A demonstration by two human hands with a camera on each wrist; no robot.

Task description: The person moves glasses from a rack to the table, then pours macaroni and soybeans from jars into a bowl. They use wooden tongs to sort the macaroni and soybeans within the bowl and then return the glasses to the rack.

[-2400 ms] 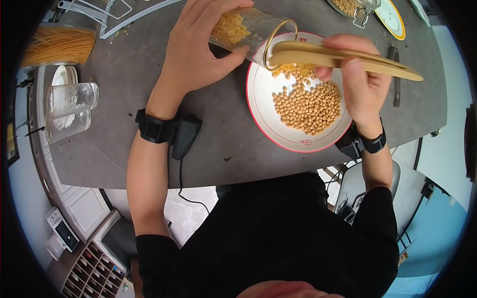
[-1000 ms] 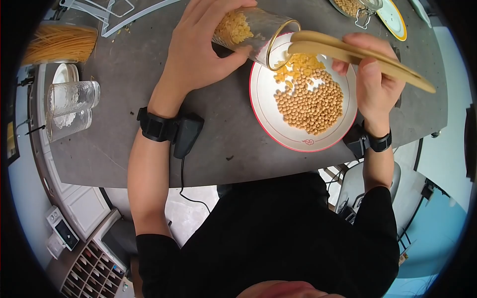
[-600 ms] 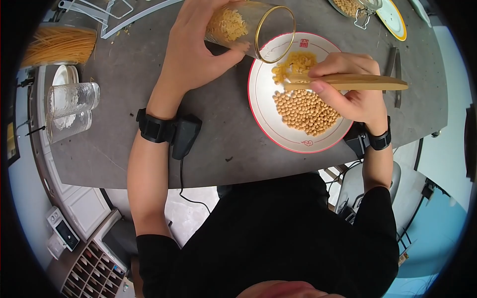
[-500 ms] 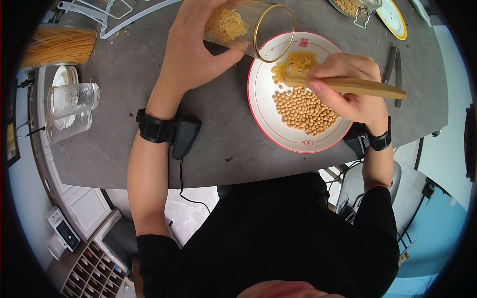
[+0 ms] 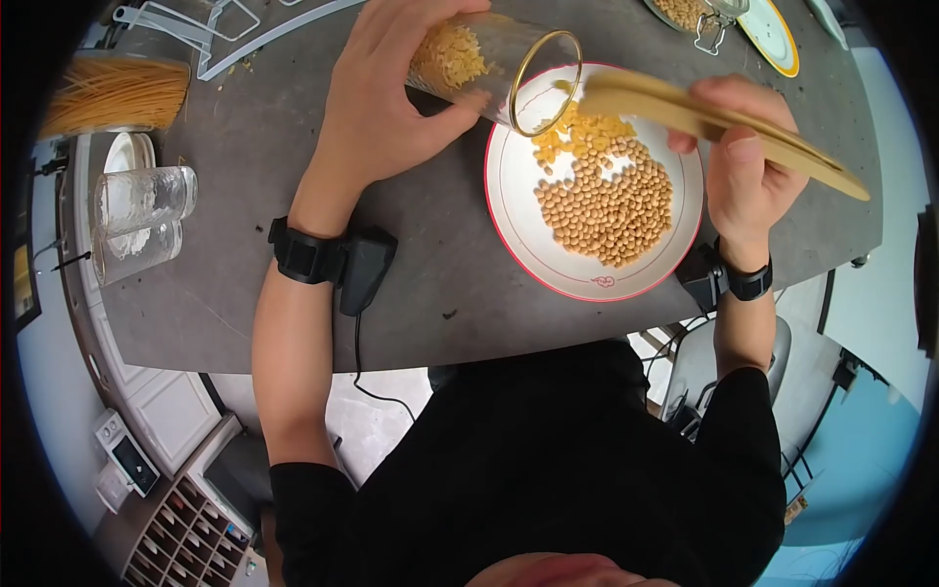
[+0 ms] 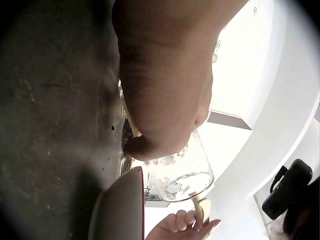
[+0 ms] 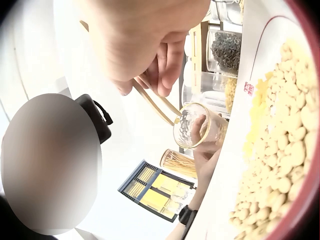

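Observation:
My left hand (image 5: 377,127) grips a gold-rimmed glass (image 5: 501,70) on its side, its mouth facing right over the bowl's edge. Small yellow pasta pieces (image 5: 452,57) lie at the bottom of the glass. My right hand (image 5: 753,181) holds wooden tongs (image 5: 655,104) between thumb and fingers. The tong tips are right at the glass's mouth, with a small yellow piece between them in the right wrist view. Below, a white bowl (image 5: 509,230) with a red rim holds round tan beans (image 5: 611,215) and a heap of yellow pasta (image 5: 592,134) at its far side.
Dry spaghetti (image 5: 117,95) in a jar lies at the left, near a ribbed clear glass (image 5: 147,215). A white wire rack (image 5: 210,44) stands at the far left. A clip-top jar (image 5: 690,15) of beans and a yellow-rimmed plate (image 5: 768,37) are far right.
My right hand has lifted the tongs from the bowl's pasta heap, up to the glass's mouth. My left hand has turned the glass's mouth slightly down toward them.

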